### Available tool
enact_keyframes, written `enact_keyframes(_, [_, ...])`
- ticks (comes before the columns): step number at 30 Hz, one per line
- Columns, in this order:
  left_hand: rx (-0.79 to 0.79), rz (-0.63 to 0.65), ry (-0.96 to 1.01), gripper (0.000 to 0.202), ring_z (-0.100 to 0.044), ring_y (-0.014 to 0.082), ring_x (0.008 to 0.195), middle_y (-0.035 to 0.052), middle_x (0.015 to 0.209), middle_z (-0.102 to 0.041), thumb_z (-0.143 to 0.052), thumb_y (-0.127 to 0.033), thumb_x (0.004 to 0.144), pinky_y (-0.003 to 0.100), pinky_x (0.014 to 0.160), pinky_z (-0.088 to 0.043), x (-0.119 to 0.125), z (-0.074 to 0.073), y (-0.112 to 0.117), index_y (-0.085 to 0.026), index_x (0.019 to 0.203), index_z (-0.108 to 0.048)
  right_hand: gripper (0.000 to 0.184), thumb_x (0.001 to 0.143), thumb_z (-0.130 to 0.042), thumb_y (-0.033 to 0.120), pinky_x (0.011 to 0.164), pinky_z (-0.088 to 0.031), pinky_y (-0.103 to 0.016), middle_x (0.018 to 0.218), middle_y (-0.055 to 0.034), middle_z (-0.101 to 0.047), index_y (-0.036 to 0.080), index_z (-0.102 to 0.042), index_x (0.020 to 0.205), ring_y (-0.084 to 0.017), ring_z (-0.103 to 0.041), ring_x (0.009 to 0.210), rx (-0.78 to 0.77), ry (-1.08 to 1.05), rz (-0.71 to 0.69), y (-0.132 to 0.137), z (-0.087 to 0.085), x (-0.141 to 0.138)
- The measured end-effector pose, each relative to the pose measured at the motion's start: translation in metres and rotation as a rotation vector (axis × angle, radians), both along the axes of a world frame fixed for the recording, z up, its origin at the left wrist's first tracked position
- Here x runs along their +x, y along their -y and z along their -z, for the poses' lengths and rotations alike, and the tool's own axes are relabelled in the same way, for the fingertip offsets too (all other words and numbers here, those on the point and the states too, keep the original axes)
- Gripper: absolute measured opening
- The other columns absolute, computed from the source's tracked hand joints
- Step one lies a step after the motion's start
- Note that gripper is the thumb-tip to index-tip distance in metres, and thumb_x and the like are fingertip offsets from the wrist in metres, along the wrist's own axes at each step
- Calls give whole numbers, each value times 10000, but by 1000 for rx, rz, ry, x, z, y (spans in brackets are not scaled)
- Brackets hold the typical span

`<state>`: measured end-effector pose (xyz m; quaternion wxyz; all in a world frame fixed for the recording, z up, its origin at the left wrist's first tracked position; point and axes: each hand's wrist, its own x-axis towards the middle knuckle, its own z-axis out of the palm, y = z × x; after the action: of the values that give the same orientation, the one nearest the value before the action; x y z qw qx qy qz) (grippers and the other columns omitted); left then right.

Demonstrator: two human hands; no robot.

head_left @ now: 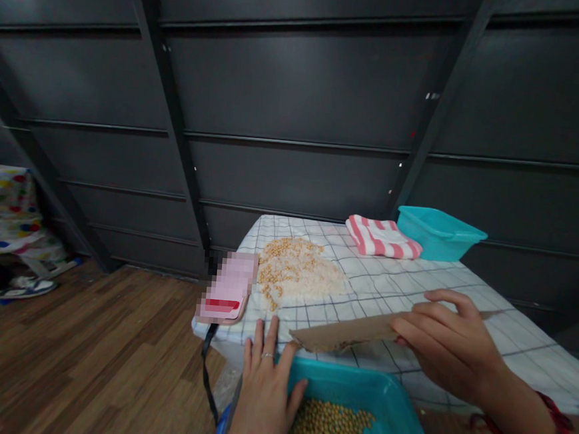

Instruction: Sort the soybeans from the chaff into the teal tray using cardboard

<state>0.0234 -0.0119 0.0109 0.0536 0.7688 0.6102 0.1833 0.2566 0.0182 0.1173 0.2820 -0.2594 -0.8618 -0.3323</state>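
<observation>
My right hand (445, 339) grips a long strip of brown cardboard (351, 330), its torn end pointing left over the table's front edge. My left hand (266, 382) lies with fingers stretched out at the left rim of a teal plastic basin (394, 412), fingertips by the tablecloth edge. Inside that basin is a heap of yellowish-green beans (327, 431). Beyond both hands, a spread of white rice grains (314, 279) mixed with yellow soybeans (279, 250) covers part of the checked tablecloth (389, 285). The cardboard is apart from this pile.
A pink phone (228, 286) with a black strap (206, 364) lies at the table's left edge. At the back right are a folded pink-and-white striped towel (383, 238) and another teal basin (438, 235). Dark panels stand behind. A person's shoe (26, 288) shows at far left.
</observation>
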Motion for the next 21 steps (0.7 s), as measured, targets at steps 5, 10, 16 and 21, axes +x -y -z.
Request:
enact_keyframes(5, [2, -2, 2, 340, -119, 417, 1283, 207, 1416, -266, -494, -197, 744, 635, 973, -245, 0, 0, 0, -153, 1079, -533, 229, 849, -347, 44, 780, -349, -345, 645, 30, -575, 202, -511, 823, -114, -460, 608, -6, -10, 1, 17, 3, 11])
enact_keyframes(10, [-10, -20, 16, 384, -137, 395, 1292, 195, 1415, -287, -460, -216, 734, 626, 979, -262, 1, -1, 0, -121, 1103, -506, 232, 821, -391, 33, 789, -376, -368, 692, 7, -590, 201, -545, 868, -145, -476, 669, 20, -10, -60, 32, 3, 21])
enact_keyframes(16, [15, -29, 31, 466, -149, 377, 1295, 195, 1405, -309, -408, -240, 752, 617, 992, -258, 1, 5, 0, -87, 1191, -440, 183, 835, -415, 91, 769, -383, -387, 674, -21, -597, 197, -564, 825, -167, -496, 684, 98, -35, -76, 32, -6, 18])
enact_keyframes(21, [53, -42, 53, 549, -118, 358, 1305, 197, 1414, -292, -394, -256, 767, 594, 1007, -258, 1, 12, -2, -48, 1272, -339, 182, 853, -382, 80, 743, -365, -353, 641, 21, -576, 198, -520, 842, -121, -474, 616, 62, -25, 59, 14, -3, 7])
